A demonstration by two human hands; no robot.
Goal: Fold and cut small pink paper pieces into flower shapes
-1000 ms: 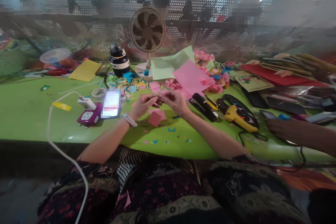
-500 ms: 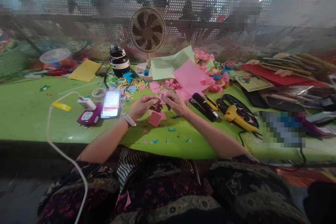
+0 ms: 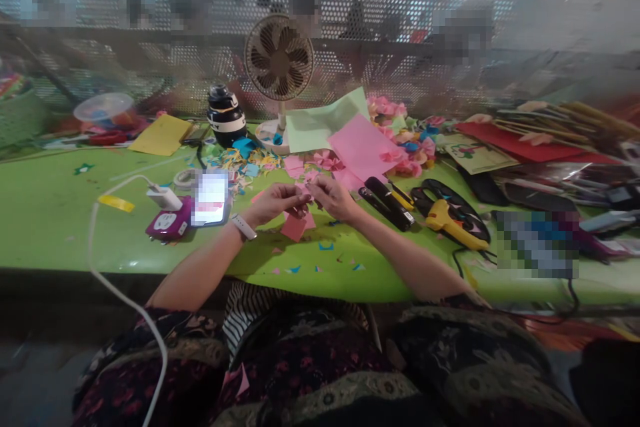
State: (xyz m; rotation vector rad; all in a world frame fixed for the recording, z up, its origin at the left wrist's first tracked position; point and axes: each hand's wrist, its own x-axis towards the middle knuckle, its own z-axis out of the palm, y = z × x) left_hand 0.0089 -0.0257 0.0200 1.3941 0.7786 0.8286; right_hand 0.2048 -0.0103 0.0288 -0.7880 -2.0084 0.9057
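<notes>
My left hand [image 3: 283, 202] and my right hand [image 3: 331, 198] meet over the green table, fingertips pinched together on a small pink piece of paper [image 3: 306, 187]. Most of that piece is hidden by my fingers. Just below them lie pink paper squares [image 3: 294, 227], partly overlapping. Behind my hands are more pink cut pieces [image 3: 294, 165] and a large pink sheet [image 3: 361, 141] resting against a pale green sheet [image 3: 323, 125]. A black stapler [image 3: 387, 203] lies to the right of my right hand.
A small fan [image 3: 280, 60] and a dark bottle [image 3: 225, 117] stand at the back. Left are a phone [image 3: 211, 197] and a purple power socket [image 3: 170, 221] with a white cable. Right are a yellow glue gun [image 3: 455, 225], pink paper flowers [image 3: 413, 163] and stacked papers [image 3: 545, 137].
My fingers have shifted slightly around the small pink piece, the left fingertips moving a little closer to the right hand. The other things on the table stay put.
</notes>
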